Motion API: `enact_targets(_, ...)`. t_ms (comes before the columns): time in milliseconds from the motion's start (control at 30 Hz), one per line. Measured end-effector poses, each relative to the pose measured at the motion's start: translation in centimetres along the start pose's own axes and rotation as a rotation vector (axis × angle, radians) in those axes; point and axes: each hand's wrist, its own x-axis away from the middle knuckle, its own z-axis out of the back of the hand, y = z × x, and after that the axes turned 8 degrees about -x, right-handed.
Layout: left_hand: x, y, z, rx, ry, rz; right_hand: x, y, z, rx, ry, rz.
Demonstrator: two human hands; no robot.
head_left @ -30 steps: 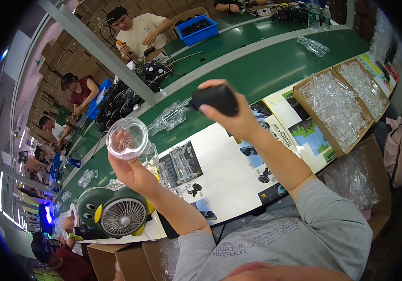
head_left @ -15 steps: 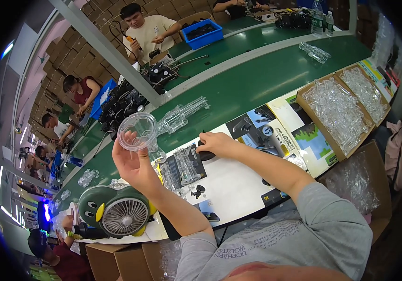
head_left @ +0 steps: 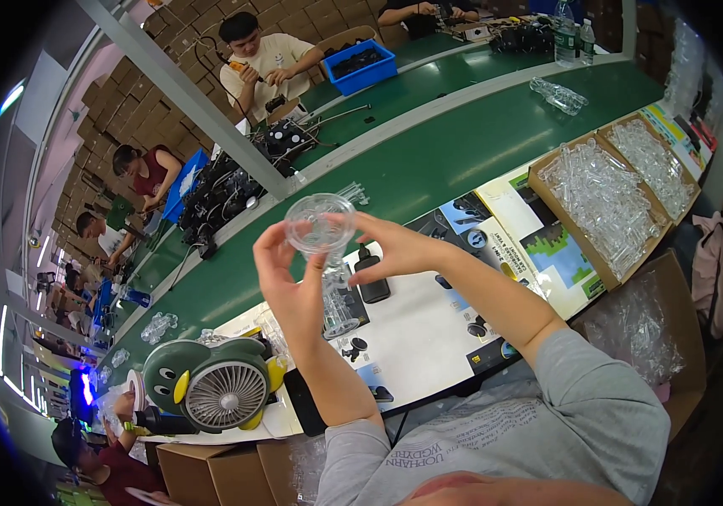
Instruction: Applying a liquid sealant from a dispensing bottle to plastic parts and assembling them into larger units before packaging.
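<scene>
A clear plastic cup-shaped part [head_left: 321,221] with a round rim is raised over the table. My left hand [head_left: 287,274] is closed on it, fingers and thumb around its left side. From the right, my right hand [head_left: 399,249] meets the same part, its index finger at the rim and its thumb lower down; the exact contact is partly hidden. Below the right hand a small black device [head_left: 374,287] lies on the white printed sheet [head_left: 420,337]. Beside it stands another clear plastic part [head_left: 340,316], partly covered by my left hand.
Cardboard trays of clear plastic pieces [head_left: 602,202] sit at the right. A green penguin-shaped fan [head_left: 225,392] stands at the left. A grey metal post [head_left: 184,93] rises beyond the green table [head_left: 446,139]. Co-workers sit across and to the left, near a blue bin [head_left: 361,67].
My left hand has moved right with the clear cup-shaped part. My right hand has left the black device and come up to that part.
</scene>
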Motion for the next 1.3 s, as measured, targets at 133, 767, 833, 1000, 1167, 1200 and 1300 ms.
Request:
enact_targets(133, 0.4, 0.4, -2.0, 0.171, -0.092, 0.031, 0.4, -0.9, -0.5, -0.341, -0.011, 0.105)
enact_targets(767, -0.3, 1.8, -3.0, 0.061, 0.037, -0.119, 4.0, 7.7, 39.3, 0.193, 1.315, -0.25)
enact_targets(833, -0.3, 1.8, -1.9, -0.008, 0.071, -0.093, 6.1, 8.3, 41.4, 0.216, 1.491, -0.236)
enact_targets(1000, -0.4, 1.7, 0.1, -0.145, 0.11, -0.118, 9.6, 9.7, 43.5, 0.069, 1.678, -0.506)
enact_targets(1167, -0.4, 1.2, -1.6, -0.1, 0.133, -0.112, 15.3, 12.4, 50.9, -0.231, 1.803, -0.268)
enact_targets(1200, -0.3, 1.2, -1.6, -0.085, 0.118, -0.122, 15.6, 12.9, 51.8, -0.288, 1.807, -0.229)
enact_targets(1300, -0.2, 1.2, -1.9, -0.084, 0.125, -0.133, 14.9, 15.0, 52.5, -0.34, 1.771, -0.241)
